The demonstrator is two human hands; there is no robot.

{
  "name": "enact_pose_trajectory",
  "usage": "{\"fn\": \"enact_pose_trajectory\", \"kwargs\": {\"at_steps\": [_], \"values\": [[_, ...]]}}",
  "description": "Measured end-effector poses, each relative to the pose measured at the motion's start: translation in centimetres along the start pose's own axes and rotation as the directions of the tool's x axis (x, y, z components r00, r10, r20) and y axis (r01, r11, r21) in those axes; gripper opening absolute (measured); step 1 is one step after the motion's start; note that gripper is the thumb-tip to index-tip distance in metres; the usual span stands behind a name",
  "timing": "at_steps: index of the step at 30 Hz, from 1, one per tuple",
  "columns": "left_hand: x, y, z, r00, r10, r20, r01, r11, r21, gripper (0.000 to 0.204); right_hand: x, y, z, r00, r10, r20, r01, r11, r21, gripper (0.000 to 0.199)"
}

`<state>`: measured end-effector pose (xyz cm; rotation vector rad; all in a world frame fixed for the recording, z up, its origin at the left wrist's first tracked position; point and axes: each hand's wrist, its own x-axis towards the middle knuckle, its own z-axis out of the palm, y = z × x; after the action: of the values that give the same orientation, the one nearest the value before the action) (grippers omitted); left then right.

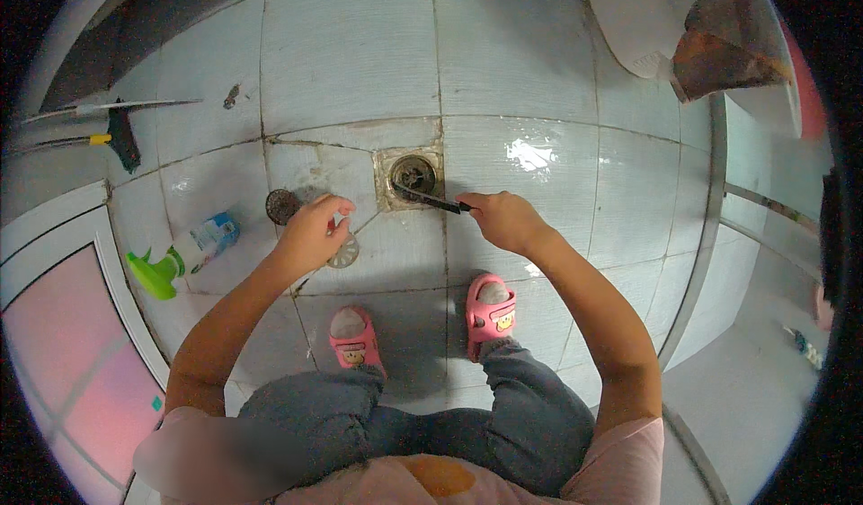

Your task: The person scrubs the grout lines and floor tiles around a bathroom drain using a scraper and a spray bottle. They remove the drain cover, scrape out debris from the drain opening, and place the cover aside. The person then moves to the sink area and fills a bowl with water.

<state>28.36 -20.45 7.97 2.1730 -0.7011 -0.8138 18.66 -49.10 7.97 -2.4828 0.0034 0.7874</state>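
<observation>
A round floor drain (pixel 413 176) sits uncovered in a dirty square surround among pale tiles. My right hand (pixel 505 217) is closed around the end of a slim black brush-like tool (pixel 433 200); its far end reaches over the drain's lower left rim. Left of the drain, my left hand (pixel 313 235) hovers with thumb and forefinger apart and nothing visible between them. Beside it on the tiles lies a dark round drain strainer (pixel 282 206). A lighter slotted drain cover (pixel 343 252) rests just below that hand, partly hidden by it.
A spray bottle (pixel 202 242) with a green trigger lies at the left. Beyond it are a black-headed squeegee (pixel 123 137) and a white-framed pink door (pixel 81 325). My pink slippers (pixel 491 312) are below the drain. A white fixture (pixel 634 20) stands at the far right.
</observation>
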Motion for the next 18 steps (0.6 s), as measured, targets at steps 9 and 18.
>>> {"fn": "enact_pose_trajectory", "kwargs": {"at_steps": [9, 18], "values": [[1.1, -1.0, 2.1, 1.000, -0.021, 0.012, 0.021, 1.000, -0.002, 0.021, 0.6, 0.5, 0.9, 0.995, 0.030, 0.098, -0.040, 0.994, 0.104, 0.030], [-0.5, -1.5, 1.8, 0.991, -0.125, 0.052, 0.128, 0.990, -0.052, 0.023, 0.8, 2.1, -0.7, 0.858, 0.121, 0.500, -0.457, 0.626, 0.632, 0.035]]}}
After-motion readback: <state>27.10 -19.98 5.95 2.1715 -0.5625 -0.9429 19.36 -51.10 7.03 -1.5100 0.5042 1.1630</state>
